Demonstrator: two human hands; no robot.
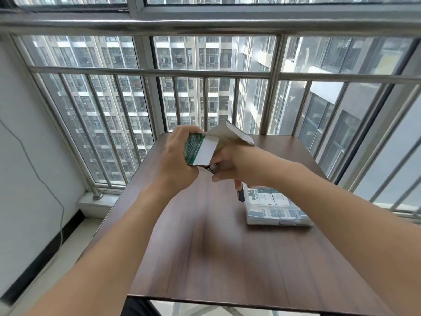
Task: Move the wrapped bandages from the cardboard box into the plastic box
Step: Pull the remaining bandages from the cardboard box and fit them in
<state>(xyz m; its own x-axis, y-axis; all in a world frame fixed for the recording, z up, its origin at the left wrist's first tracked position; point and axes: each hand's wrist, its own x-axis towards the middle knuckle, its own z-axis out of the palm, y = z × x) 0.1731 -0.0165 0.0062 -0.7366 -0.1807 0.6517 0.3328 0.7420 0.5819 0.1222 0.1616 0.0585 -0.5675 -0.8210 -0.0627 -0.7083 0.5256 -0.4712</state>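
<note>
High-rise apt balcony, barred window [205,87], table [227,258]

A dark wood-grain table [227,258] filled the lower centre of the frame. Behind it, a metal railing [150,73] of vertical bars crossed the whole upper half in front of the window. High-rise apartment blocks [182,87] showed through the glass. A white wall [20,144] stood at the left, with a thin cable [41,181] trailing down it toward the floor.

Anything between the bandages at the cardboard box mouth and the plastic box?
Nothing visible. The right hand pinches bandages at the cardboard box, held by the left hand; only bare table lies toward the plastic box.
</note>
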